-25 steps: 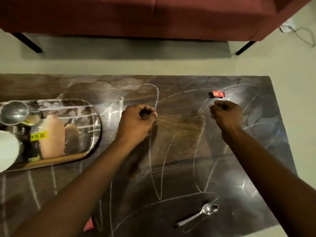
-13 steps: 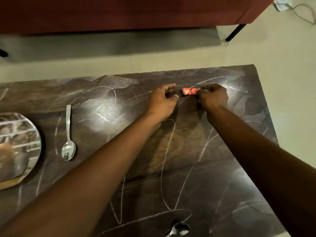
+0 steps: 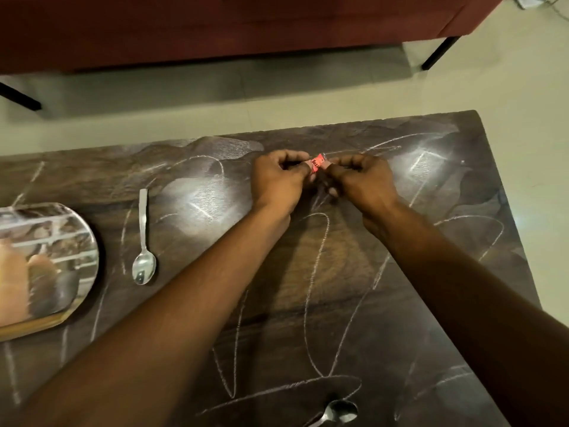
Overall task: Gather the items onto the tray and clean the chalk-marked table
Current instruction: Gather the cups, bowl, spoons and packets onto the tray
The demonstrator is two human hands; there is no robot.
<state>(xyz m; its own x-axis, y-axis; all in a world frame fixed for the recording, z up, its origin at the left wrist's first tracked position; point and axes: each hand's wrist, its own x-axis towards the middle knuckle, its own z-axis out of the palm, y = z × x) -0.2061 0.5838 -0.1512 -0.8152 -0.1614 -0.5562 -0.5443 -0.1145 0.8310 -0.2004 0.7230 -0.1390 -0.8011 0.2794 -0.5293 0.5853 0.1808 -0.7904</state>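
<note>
A small red wrapper (image 3: 317, 163) is pinched between both hands just above the far middle of the dark table (image 3: 277, 303), which is covered in white chalk lines. My left hand (image 3: 278, 180) grips its left end and my right hand (image 3: 360, 180) grips its right end. A steel spoon (image 3: 143, 245) lies on the table to the left, bowl toward me. A second spoon (image 3: 334, 412) lies at the near edge, partly cut off. The shiny metal tray (image 3: 83, 241) sits at the far left, only its right end in view.
A dark red sofa (image 3: 215, 26) on black legs stands beyond the table across a strip of pale floor (image 3: 508, 87). The table's right edge (image 3: 505, 195) runs close to my right arm. Blurred items lie in the tray.
The view swung right, so the tray slid toward the left edge. Both hands reached the red wrapper and closed on it; it now sits lifted between the fingertips.
</note>
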